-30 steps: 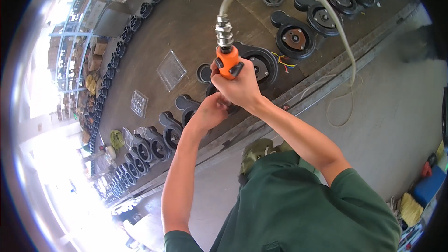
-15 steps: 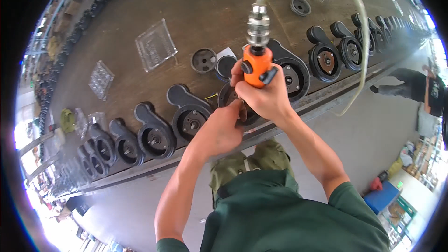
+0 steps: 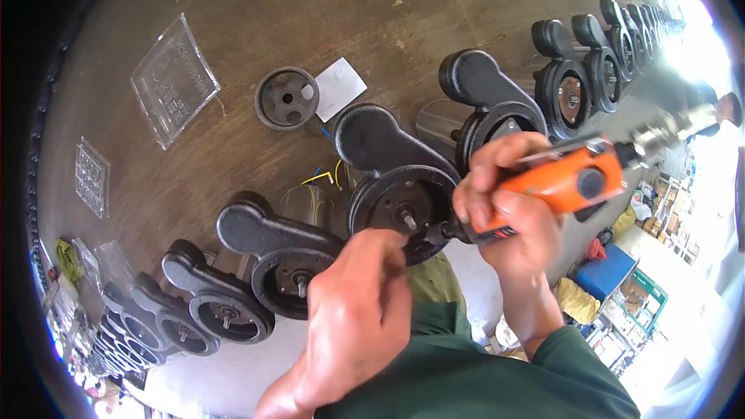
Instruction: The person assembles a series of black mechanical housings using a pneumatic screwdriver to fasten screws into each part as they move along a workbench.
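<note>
My right hand [image 3: 521, 237] is wrapped round an orange pneumatic screwdriver [image 3: 574, 185], held tilted with its metal hose fitting [image 3: 660, 136] at the upper right. The dark tip of the tool reaches the right side of the round opening in a black cast housing [image 3: 371, 140], where a small shaft [image 3: 407, 219] stands in the middle. My left hand [image 3: 349, 302] is at the near edge of the same housing, fingers curled together. Whatever those fingertips pinch, if anything, is hidden.
Similar black housings [image 3: 252, 221] stand in a row along the table edge on both sides. A loose round pulley [image 3: 285, 99] lies beside a white paper [image 3: 339, 87] on the brown table [image 3: 372, 39]. Clear plastic trays [image 3: 174, 81] lie farther left.
The screwdriver has swung from upright to tilted, its fitting now pointing right. My left hand has moved nearer and apart from the right. The view has shifted closer to the housings.
</note>
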Demonstrator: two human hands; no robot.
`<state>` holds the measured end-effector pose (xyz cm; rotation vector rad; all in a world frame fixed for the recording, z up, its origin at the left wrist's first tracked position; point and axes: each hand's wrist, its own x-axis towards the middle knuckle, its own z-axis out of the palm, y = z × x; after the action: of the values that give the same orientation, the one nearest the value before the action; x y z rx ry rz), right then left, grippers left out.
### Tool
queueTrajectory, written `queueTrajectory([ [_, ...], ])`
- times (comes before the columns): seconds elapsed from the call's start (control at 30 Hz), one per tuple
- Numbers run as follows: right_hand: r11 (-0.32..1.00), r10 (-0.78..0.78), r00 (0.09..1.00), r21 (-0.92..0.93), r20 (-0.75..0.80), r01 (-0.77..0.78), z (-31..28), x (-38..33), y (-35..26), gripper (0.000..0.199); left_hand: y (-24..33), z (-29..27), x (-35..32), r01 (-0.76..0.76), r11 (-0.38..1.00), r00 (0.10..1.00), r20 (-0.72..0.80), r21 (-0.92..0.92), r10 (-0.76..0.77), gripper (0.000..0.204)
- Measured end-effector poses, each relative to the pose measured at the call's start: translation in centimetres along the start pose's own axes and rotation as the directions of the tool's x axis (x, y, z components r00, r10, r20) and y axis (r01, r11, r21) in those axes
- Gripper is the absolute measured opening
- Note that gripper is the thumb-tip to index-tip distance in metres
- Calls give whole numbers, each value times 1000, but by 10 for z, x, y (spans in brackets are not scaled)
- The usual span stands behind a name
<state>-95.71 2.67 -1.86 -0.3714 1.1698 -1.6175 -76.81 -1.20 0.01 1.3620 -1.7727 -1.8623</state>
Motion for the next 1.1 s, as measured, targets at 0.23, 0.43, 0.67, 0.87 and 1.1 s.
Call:
queueTrajectory([
  [0.23, 994, -14, 998, -112, 56, 20, -14, 18, -10, 33, -11, 0, -1, -239, 877, 967, 14, 418, 256, 22],
  [0.43, 997, -31, 994, -67, 106, 38, -18, 15, -16, 32, -32, 35, 8, -384, 498, 867, 118, 777, 484, 16],
  [0.67, 986, -138, 988, 85, -62, 143, -25, -7, -55, 35, -14, 28, 15, -397, 504, 894, 199, 767, 402, 36],
  [0.87, 955, -282, 958, 77, -58, 285, -42, -26, -85, 34, 11, -2, 39, -372, 562, 862, 50, 739, 504, 38],
  [1.1, 970, -202, 970, 106, -135, 217, -54, -36, -82, 33, 11, 12, 28, -393, 537, 845, 62, 747, 532, 39],
])
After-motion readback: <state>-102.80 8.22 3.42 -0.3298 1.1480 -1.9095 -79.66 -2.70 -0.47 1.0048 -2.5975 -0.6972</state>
